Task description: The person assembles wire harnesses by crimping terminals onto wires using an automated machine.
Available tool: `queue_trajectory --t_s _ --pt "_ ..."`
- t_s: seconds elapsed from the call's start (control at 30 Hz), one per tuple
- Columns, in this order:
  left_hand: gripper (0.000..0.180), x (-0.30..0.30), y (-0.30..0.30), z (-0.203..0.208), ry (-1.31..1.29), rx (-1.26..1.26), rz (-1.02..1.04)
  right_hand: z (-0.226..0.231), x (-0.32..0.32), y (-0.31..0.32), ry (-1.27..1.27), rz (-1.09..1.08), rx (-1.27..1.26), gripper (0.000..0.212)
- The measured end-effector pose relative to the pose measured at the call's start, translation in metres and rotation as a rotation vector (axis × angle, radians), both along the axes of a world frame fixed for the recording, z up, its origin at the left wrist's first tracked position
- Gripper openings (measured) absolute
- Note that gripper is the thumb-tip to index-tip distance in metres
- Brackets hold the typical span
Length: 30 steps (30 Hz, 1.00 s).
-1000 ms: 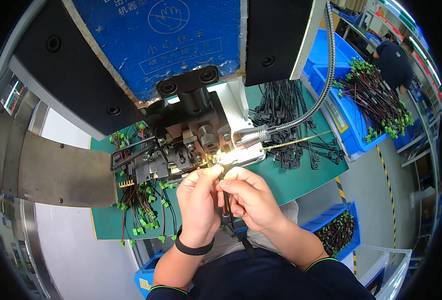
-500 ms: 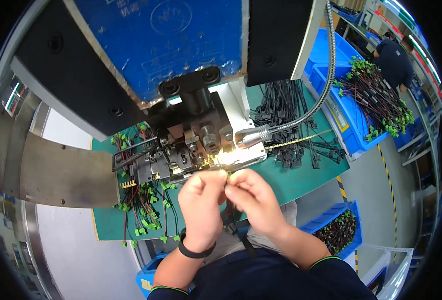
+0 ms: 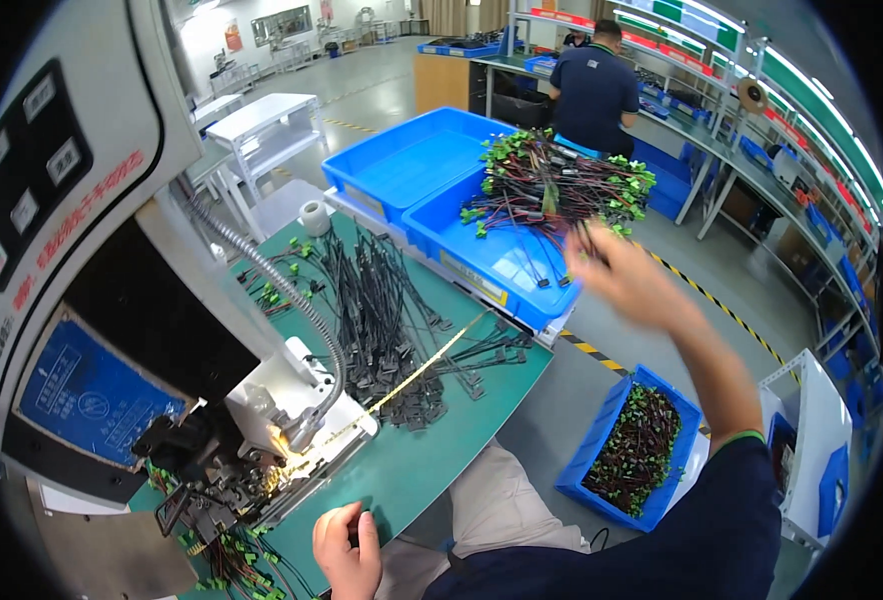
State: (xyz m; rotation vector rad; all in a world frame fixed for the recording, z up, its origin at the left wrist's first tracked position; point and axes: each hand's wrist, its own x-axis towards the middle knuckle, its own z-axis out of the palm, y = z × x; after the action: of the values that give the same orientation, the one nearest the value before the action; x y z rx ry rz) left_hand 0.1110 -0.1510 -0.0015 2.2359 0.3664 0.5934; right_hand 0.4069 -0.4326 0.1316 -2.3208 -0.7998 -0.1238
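My right hand point(image 3: 622, 280) is stretched out over the right edge of a blue bin, beside a heap of cable harnesses point(image 3: 562, 190) with green connectors and red and black wires. Motion smears its fingers, so I cannot make out whether a wire is in them. My left hand point(image 3: 347, 550) hovers low at the near edge of the green table point(image 3: 417, 480), fingers curled and thumb raised; what it holds, if anything, is hidden. To its upper left is the lit head of a crimping machine point(image 3: 287, 460). A gold terminal strip point(image 3: 427, 365) runs from it across the table.
Black cables point(image 3: 382, 340) lie piled on the table behind the strip. Two blue bins point(image 3: 412, 150) stand past the table's far edge. A blue crate point(image 3: 602, 450) of harnesses is at lower right. A person point(image 3: 597, 90) sits at a far bench.
My view has swung to the right. My hands were together at the machine head; now the right has gone out to the bin and the left has dropped back to the table edge.
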Motion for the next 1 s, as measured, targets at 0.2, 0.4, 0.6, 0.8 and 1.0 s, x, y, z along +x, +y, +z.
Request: queue_trajectory --t_s 0.2,0.4,0.6,0.8,1.0 --pt "0.012 0.016 -0.001 -0.006 -0.087 0.240 -0.070 0.007 0.200 -0.011 -0.403 -0.509 -0.443 0.034" --pt "0.012 0.006 0.000 -0.007 -0.067 0.237 -0.039 -0.033 0.111 0.053 -0.577 -0.132 0.107 0.025" --pt "0.016 0.015 0.000 -0.011 -0.055 0.234 -0.011 -0.129 -0.092 0.094 -0.068 0.110 0.097 0.047" --pt "0.014 -0.043 0.014 0.015 -0.036 0.122 -0.047 -0.151 -0.077 0.107 -0.238 0.044 -0.043 0.037" --pt "0.010 -0.131 0.081 0.036 0.094 0.558 0.731 -0.144 -0.077 0.093 -0.170 -0.002 -0.098 0.035"
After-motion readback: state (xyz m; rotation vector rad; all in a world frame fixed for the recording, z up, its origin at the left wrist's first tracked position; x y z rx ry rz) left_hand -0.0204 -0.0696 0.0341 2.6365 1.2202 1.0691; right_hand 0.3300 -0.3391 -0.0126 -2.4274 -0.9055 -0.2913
